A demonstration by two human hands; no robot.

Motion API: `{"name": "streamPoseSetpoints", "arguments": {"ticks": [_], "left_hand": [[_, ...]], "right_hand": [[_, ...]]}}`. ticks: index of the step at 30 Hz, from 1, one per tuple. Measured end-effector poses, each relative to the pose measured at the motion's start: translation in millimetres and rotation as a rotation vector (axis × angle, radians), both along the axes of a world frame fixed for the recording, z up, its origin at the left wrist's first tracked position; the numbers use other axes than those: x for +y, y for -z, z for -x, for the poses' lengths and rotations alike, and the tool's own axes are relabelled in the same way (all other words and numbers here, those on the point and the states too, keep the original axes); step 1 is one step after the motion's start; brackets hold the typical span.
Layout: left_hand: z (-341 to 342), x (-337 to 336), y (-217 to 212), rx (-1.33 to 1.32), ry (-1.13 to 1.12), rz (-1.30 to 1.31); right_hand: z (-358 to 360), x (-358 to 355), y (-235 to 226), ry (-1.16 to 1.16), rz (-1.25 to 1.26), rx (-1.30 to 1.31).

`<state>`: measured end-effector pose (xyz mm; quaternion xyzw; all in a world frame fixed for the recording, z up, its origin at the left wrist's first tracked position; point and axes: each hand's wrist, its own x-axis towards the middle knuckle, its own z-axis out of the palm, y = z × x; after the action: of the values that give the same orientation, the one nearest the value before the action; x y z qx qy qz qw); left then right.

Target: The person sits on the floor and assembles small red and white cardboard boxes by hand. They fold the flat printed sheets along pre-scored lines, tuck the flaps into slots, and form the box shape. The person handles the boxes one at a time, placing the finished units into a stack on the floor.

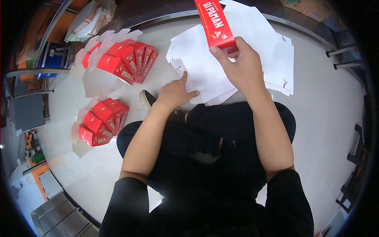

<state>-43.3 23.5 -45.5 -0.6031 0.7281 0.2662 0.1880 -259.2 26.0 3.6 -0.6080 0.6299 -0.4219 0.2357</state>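
The red carton (215,23) is above the white sheets (272,51), its near end pinched by the right hand (245,67); the left hand (173,94), fingers spread, grasps nothing; the carton seems light, smooth, easily crushed; better to hold softly along folded edges.

- Head view: head-worn, left of a side-by-side pair; wide fisheye, upright.
- Faces steeply down, past the lap (241,134) to the floor (319,130).
- Close range: forearms (144,144) enter from below; left hand (175,93), right hand (245,67) in upper half.
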Motion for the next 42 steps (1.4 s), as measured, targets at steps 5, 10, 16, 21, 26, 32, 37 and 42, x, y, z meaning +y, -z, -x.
{"name": "streamPoseSetpoints", "arguments": {"ticks": [5,10,16,21,26,32,37,42], "left_hand": [[3.6,1.9,-0.4,-0.023,0.028,0.000],[1.2,1.2,3.2,-0.002,0.016,-0.005],[-0.1,1.0,1.5,0.005,0.014,-0.003],[2.1,1.6,-1.4,-0.010,0.030,0.003],[0.9,1.1,-1.7,0.006,0.022,-0.006],[1.7,2.4,-1.5,0.008,0.023,-0.001],[2.9,3.0,-0.5,-0.019,0.052,0.024],[2.7,3.4,0.2,-0.023,0.051,0.030]], "right_hand": [[-1.6,0.5,7.0,0.003,0.066,0.004],[-0.9,-0.5,10.6,-0.001,0.073,0.071],[-1.7,-1.4,13.5,-0.006,0.078,0.110],[-1.7,-1.0,13.0,-0.008,0.038,0.133],[0.3,-2.7,12.3,-0.029,-0.014,0.195],[-0.5,-1.4,11.3,-0.040,-0.020,0.192],[0.1,-0.7,10.8,-0.039,-0.027,0.177],[0.3,0.0,9.4,-0.052,-0.040,0.187]]}}
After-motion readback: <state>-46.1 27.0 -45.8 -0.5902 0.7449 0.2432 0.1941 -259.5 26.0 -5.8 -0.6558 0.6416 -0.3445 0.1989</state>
